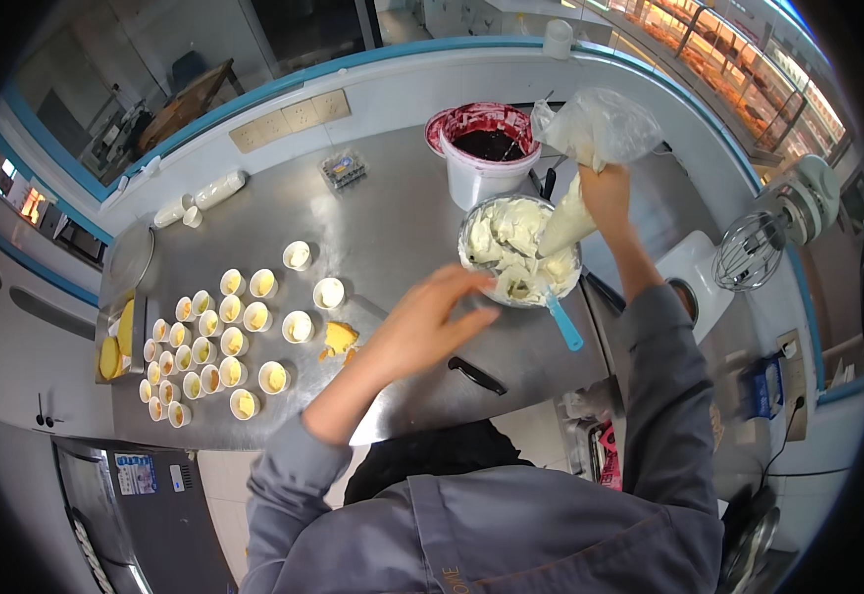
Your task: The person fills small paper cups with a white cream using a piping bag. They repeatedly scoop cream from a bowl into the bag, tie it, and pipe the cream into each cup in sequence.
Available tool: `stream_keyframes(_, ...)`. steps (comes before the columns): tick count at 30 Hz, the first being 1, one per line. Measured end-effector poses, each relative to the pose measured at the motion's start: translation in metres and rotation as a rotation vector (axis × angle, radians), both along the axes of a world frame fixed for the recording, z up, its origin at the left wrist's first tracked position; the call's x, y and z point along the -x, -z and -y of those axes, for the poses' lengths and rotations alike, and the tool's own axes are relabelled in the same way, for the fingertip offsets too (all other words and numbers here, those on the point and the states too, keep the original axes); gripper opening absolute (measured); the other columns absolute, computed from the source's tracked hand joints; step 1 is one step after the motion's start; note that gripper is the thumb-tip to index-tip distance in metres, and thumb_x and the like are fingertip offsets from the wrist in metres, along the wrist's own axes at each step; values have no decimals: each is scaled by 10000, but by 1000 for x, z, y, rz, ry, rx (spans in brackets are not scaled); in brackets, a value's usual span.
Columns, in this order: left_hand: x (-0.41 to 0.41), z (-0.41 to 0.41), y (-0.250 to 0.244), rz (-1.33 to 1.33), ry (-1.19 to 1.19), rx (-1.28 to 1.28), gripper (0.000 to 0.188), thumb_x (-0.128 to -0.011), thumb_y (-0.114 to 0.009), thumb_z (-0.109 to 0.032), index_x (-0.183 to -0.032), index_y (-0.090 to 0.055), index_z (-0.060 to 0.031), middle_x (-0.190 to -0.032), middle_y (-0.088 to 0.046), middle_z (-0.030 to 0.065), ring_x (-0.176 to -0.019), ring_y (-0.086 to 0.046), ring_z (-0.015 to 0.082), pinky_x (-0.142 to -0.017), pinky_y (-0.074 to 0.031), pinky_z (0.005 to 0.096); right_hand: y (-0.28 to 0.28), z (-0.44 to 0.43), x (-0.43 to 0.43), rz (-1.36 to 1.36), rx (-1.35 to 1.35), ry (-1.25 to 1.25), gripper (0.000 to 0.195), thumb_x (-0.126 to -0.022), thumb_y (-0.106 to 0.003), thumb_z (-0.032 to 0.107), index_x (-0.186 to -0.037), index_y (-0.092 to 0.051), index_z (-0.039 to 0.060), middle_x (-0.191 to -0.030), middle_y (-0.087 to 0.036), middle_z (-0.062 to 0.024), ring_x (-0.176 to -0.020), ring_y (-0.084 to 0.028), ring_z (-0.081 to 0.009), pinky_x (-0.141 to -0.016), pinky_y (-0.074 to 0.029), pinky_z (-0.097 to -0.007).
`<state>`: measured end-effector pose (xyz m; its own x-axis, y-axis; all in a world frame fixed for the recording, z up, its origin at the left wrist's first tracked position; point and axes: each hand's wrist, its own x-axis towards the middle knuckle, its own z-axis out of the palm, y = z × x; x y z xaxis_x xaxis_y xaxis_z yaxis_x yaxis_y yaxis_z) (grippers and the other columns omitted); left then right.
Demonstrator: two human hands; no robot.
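Observation:
My right hand [607, 194] grips the neck of a clear piping bag [570, 219] filled with pale cream. Its filled end hangs over a bowl [469, 261] of whipped cream [510, 230], and the loose plastic top balloons above my fist. My left hand [432, 315] is at the near left rim of the bowl, thumb and fingers apart, with nothing visible in it. A blue-handled spatula [564, 321] leans out of the cream. On the steel table to the left stand many small white paper cups [256, 317], several with yellow cake pieces or cream inside.
Behind the bowl stands a white bucket [480, 182] of dark red filling. A black-handled knife [476, 376] and a torn cake piece [340, 338] lie near my left arm. A metal tray [137, 364] holds cake at far left. A stand mixer with a whisk [751, 249] is at right.

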<state>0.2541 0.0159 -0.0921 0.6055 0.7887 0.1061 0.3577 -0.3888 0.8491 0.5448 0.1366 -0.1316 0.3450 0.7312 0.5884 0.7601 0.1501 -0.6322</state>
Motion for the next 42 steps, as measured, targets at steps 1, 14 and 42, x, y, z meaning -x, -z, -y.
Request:
stream_keyframes(1,-18,-20,10,-3,-59,-119,482,-747,-653,-270,-1109,-504,11,-1120,-513,141,-1020,-504,249,-845,-407,333,0,0,10,-23,-54,-23,230,-705,-576,195,-816,-616,-2,-719,-600,-204,-717,-584,-377,-630,-459,-402)
stream_keyframes(14,-160,-129,-26,202,-123,-652,247,-732,-549,-222,-962,-626,-179,-1014,-567,72,-1083,-410,283,-963,-187,550,-5,-4,-12,-690,134,-779,497,-747,-630,189,-1204,-456,98,-1214,-474,-118,-1128,-424,-278,-944,-328,-368)
stream_keyframes(42,36,3,74,330,-284,549,258,-844,-558,-96,-1092,-498,-53,-1036,-521,9,-952,-491,88,-805,-410,227,45,-22,-13,-551,-22,-132,455,-870,-505,364,-572,-503,22,-549,-497,-34,-520,-476,-106,-509,-398,-265)
